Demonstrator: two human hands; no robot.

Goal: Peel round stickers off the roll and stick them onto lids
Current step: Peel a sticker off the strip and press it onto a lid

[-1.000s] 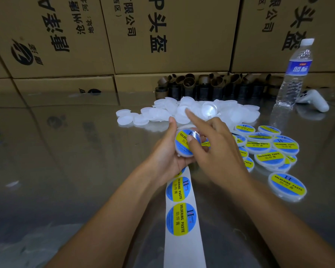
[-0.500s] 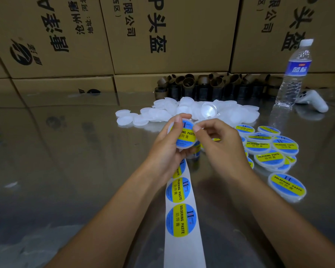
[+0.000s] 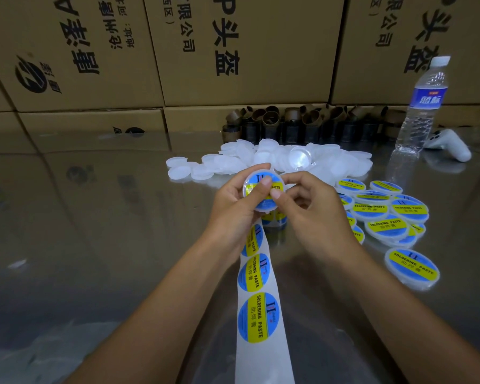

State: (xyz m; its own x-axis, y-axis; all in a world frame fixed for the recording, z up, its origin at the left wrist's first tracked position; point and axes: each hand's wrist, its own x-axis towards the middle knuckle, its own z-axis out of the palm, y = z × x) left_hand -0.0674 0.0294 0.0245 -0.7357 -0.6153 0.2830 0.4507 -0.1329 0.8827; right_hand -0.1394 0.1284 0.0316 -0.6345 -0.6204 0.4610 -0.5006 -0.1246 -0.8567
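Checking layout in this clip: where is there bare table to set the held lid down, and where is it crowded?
Bare: the wide table stretch left of the sticker strip, up to the cardboard boxes; a narrower patch between strip and right forearm. Crowded: stickered lids right of the held lid; plain lids and cardboard cores behind it.

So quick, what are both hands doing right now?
Left hand: holding the round white plastic lid, thumb on its blue-and-yellow sticker.
Right hand: pinching the same lid.
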